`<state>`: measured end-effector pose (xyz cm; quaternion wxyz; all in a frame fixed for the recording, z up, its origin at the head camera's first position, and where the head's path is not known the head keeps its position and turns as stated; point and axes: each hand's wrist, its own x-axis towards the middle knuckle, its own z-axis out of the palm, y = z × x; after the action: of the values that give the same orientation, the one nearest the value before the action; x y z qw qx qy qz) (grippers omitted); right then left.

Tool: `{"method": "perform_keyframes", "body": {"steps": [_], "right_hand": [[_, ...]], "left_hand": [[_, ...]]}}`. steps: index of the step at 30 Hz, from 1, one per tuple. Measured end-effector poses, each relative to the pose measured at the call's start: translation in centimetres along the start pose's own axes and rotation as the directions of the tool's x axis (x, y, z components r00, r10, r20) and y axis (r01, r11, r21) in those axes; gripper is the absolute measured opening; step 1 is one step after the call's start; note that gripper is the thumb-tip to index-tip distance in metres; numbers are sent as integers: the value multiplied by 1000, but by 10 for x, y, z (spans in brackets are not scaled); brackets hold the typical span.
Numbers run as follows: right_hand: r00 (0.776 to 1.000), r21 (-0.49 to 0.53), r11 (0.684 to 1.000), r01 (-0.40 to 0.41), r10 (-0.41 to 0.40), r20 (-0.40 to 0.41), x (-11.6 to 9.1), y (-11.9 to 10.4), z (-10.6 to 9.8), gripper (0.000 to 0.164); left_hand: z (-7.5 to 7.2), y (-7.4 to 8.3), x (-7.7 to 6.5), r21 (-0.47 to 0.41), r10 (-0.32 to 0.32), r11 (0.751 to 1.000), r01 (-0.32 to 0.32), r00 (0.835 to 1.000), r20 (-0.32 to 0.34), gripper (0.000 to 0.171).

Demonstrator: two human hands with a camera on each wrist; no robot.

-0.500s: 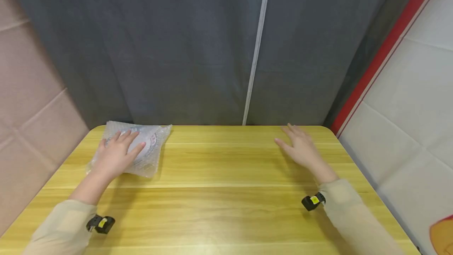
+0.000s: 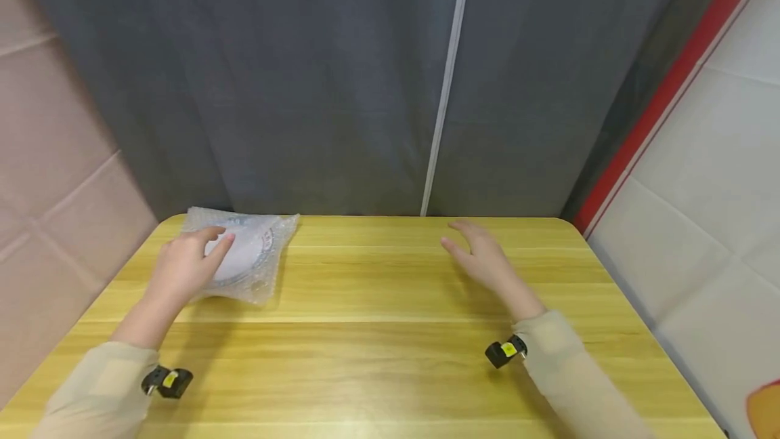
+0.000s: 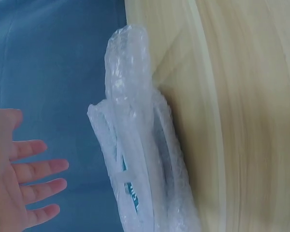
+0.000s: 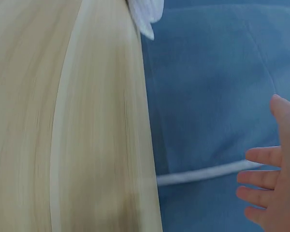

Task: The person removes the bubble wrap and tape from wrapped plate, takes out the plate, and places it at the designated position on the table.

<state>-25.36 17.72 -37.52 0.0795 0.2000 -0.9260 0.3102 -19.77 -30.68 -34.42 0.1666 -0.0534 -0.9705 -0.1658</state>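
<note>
A flat package in clear bubble wrap lies on the far left of the table, with a pale, roundish printed item inside. My left hand hovers over the package's near left part and hides some of it. In the left wrist view the left hand has its fingers spread, apart from the puffy wrap; green print shows through. My right hand hangs above the table's far right half, its fingers loosely extended. The right wrist view shows that hand holding nothing, and a corner of the wrap at the top.
The wood-grain table ends at a dark grey curtain with a pale vertical strip. Light padded panels stand at the left and right, the right one edged in red. Each wrist wears a small black camera.
My left hand has drawn back and left slightly, and its fingers bend more. My right hand has moved left, toward the middle. The package stays in place.
</note>
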Motion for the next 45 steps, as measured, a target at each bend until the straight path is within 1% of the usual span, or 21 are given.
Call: {"method": "perform_keyframes", "body": {"steps": [4, 7, 12, 15, 18, 22, 24, 29, 33, 39, 42, 45], "right_hand": [[1000, 71, 997, -5, 5, -2, 5, -13, 12, 59], [1000, 104, 995, -11, 11, -4, 8, -23, 21, 58], [999, 168, 985, -36, 35, 11, 12, -38, 37, 56], [998, 211, 976, -58, 55, 20, 14, -47, 47, 53], [998, 252, 966, -57, 57, 9, 17, -55, 56, 49], [998, 311, 949, -59, 64, -7, 21, -68, 68, 46], [998, 338, 939, -59, 64, -4, 22, -74, 73, 46], [998, 380, 922, -68, 63, 25, 24, -86, 88, 47], [995, 404, 909, -104, 91, 50, 26, -93, 104, 46], [992, 469, 874, -128, 112, 63, 29, -108, 124, 47], [990, 505, 852, -137, 115, 76, 30, -117, 133, 48], [988, 523, 839, -153, 122, 94, 31, -126, 141, 49]], "left_hand": [[-4, -3, 0, -7, -47, 999, 47, 998, 35, 59], [-7, -6, 0, -15, -78, 997, 79, 995, 54, 61], [-9, -13, 0, -35, -102, 994, 104, 994, 47, 59], [-10, -19, 0, -42, -99, 994, 101, 994, 33, 55], [-11, -24, 2, -42, -99, 994, 100, 995, 20, 52], [-13, -32, 3, -32, -121, 992, 121, 992, 24, 52], [-14, -34, 3, -27, -133, 991, 134, 990, 39, 54], [-15, -40, 4, -27, -143, 989, 144, 988, 55, 55], [-16, -45, 4, -37, -143, 989, 145, 988, 51, 52], [-20, -54, 5, -70, -157, 984, 161, 986, 56, 52], [-21, -59, 4, -61, -173, 982, 177, 982, 71, 53], [-21, -64, 4, -49, -188, 980, 192, 979, 80, 54]]}}
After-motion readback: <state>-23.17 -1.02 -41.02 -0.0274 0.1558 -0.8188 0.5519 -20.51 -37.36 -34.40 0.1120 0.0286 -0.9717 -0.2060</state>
